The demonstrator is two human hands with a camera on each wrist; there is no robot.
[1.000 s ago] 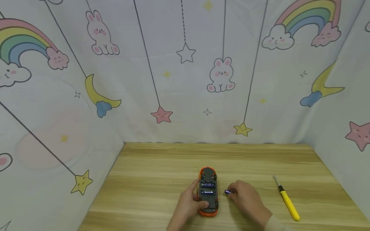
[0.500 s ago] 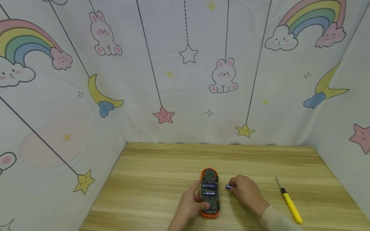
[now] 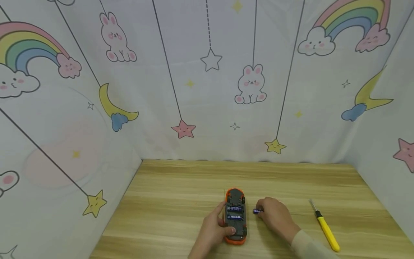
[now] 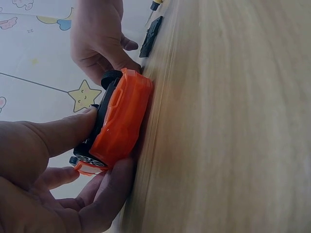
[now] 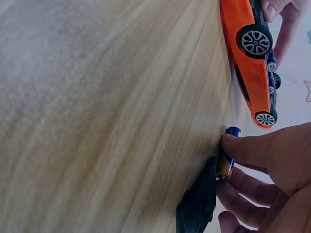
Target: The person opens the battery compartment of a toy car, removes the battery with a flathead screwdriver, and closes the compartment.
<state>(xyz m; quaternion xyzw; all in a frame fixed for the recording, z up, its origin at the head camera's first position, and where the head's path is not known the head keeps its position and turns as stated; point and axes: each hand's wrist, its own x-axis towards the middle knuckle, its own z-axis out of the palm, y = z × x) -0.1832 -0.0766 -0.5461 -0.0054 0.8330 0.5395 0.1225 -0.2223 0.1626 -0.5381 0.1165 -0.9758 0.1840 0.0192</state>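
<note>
An orange toy car (image 3: 235, 196) lies upside down on the table, its dark underside up. Two blue batteries (image 3: 235, 208) lie side by side across its underside. My left hand (image 3: 211, 230) grips the car from the left, thumb on the underside and fingers along the side. Just right of the car, my right hand (image 3: 275, 217) pinches a loose blue and gold battery (image 5: 226, 162) between thumb and fingers, close over the table. In the right wrist view a black plastic cover (image 5: 197, 204) lies beside that battery; the hand hides it from the head camera.
A yellow-handled screwdriver (image 3: 328, 232) lies on the wooden table (image 3: 171, 201) to the right of my right hand, its tip pointing away. White cloth walls (image 3: 155, 90) with printed rabbits, stars and rainbows close off the back and sides.
My right hand, with the battery pinched in it, has shifted slightly away from me. The left hand and car keep their place; the head view has moved a little.
</note>
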